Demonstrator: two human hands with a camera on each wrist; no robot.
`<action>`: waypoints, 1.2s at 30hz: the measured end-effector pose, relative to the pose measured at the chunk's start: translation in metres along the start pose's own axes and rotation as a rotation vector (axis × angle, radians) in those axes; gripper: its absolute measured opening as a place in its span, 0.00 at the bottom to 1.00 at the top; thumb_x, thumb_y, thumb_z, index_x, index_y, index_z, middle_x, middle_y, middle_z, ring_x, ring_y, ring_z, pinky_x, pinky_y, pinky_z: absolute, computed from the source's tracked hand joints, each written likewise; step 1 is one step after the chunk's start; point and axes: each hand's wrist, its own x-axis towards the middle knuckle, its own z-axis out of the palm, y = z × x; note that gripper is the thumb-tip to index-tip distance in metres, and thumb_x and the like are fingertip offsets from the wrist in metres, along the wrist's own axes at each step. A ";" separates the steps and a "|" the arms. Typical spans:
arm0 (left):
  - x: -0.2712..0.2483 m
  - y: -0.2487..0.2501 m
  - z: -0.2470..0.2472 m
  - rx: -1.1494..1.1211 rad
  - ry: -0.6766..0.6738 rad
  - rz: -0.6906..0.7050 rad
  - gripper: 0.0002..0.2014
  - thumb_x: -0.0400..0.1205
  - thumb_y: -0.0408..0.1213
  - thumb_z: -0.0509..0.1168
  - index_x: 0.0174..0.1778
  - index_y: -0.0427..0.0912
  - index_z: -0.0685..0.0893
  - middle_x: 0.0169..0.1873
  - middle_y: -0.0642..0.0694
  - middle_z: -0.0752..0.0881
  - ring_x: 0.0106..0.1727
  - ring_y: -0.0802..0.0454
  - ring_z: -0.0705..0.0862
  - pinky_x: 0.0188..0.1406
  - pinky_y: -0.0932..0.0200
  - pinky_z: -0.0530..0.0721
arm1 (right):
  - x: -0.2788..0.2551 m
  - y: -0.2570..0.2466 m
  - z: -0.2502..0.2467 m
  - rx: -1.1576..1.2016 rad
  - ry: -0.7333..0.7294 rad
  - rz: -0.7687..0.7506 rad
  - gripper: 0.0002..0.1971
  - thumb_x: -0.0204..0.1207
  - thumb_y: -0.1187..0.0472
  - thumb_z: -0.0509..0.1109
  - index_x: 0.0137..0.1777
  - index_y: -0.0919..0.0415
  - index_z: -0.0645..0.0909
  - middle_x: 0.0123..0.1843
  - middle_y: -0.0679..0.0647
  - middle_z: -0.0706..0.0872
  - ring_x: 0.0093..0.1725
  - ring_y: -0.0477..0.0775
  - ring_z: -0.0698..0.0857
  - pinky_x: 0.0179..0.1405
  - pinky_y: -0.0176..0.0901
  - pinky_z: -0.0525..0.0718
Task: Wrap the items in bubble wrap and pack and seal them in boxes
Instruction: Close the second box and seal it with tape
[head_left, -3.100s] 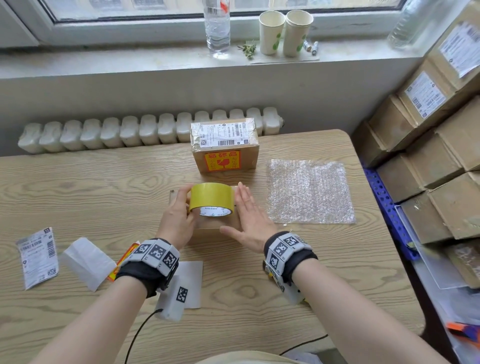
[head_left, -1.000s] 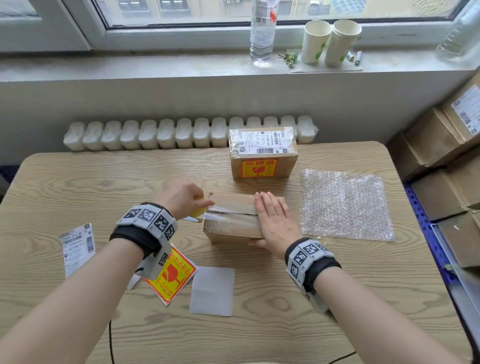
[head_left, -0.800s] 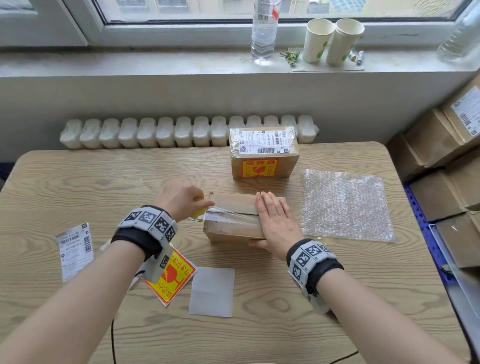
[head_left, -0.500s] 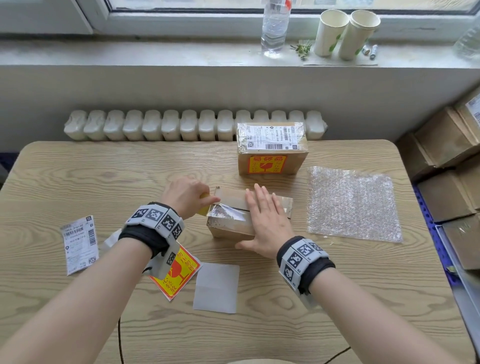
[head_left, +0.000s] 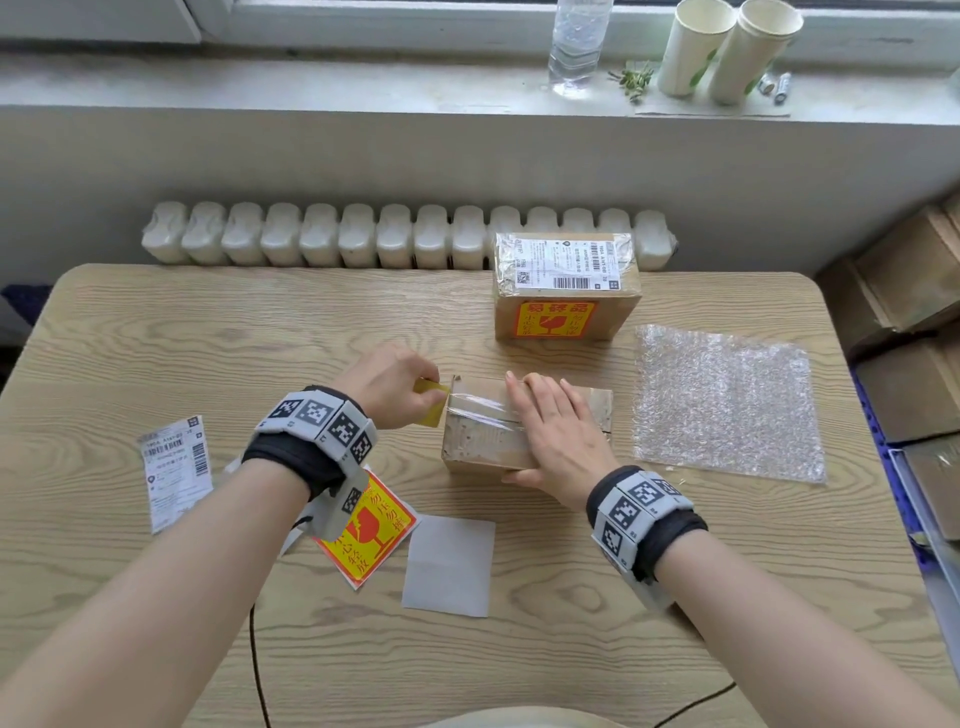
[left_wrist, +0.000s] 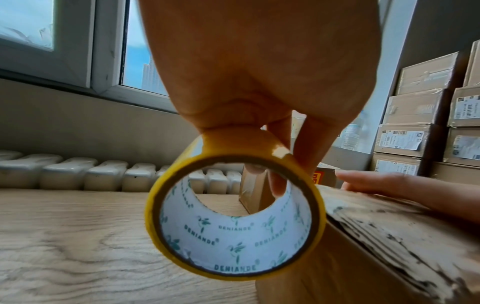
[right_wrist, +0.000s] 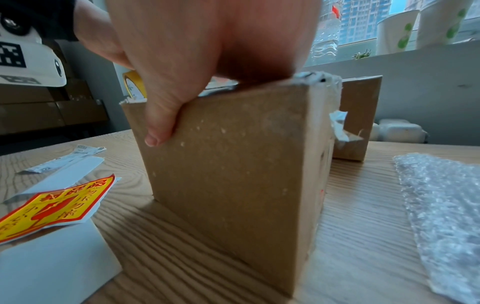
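A small brown cardboard box (head_left: 483, 441) (right_wrist: 233, 174) lies mid-table with clear tape stretched over its top left part. My right hand (head_left: 558, 434) lies flat on the box top, fingers straight, thumb (right_wrist: 159, 123) down the near side. My left hand (head_left: 387, 384) grips the yellow tape roll (head_left: 432, 410) (left_wrist: 233, 207) at the box's left end, a finger hooked through its core. A strip of tape runs from the roll onto the box. A sheet of bubble wrap (head_left: 724, 400) lies flat to the right.
A sealed box (head_left: 563, 291) with a shipping label and red-yellow fragile sticker stands behind. A fragile sticker (head_left: 371, 535), white backing paper (head_left: 449, 566) and a shipping label (head_left: 176, 470) lie at the front left. Stacked cartons (head_left: 914, 322) fill the right; bottle and cups sit on the sill.
Earlier the roll stood on the box between both hands. Now the left hand has pulled it off the left end, laying tape across the top, while the right hand slid left, pressing it down.
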 end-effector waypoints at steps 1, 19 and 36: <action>0.001 0.000 0.002 0.001 -0.019 -0.002 0.13 0.81 0.49 0.63 0.51 0.45 0.87 0.41 0.46 0.85 0.46 0.49 0.80 0.40 0.58 0.70 | 0.000 0.001 0.000 0.005 -0.013 -0.004 0.61 0.64 0.37 0.76 0.83 0.61 0.38 0.80 0.66 0.61 0.81 0.63 0.59 0.81 0.54 0.45; 0.002 0.003 0.015 -0.075 -0.037 -0.060 0.14 0.81 0.49 0.64 0.51 0.43 0.87 0.40 0.44 0.85 0.44 0.49 0.80 0.40 0.59 0.70 | 0.007 -0.027 -0.001 -0.027 -0.076 -0.094 0.54 0.73 0.44 0.70 0.83 0.59 0.34 0.84 0.57 0.31 0.83 0.55 0.35 0.82 0.55 0.38; 0.006 0.038 0.033 -0.132 -0.086 -0.073 0.14 0.81 0.50 0.64 0.46 0.43 0.88 0.37 0.46 0.84 0.45 0.47 0.81 0.42 0.55 0.76 | -0.056 0.046 -0.008 -0.013 -0.189 0.221 0.56 0.75 0.44 0.69 0.80 0.63 0.25 0.81 0.57 0.24 0.82 0.55 0.31 0.80 0.46 0.32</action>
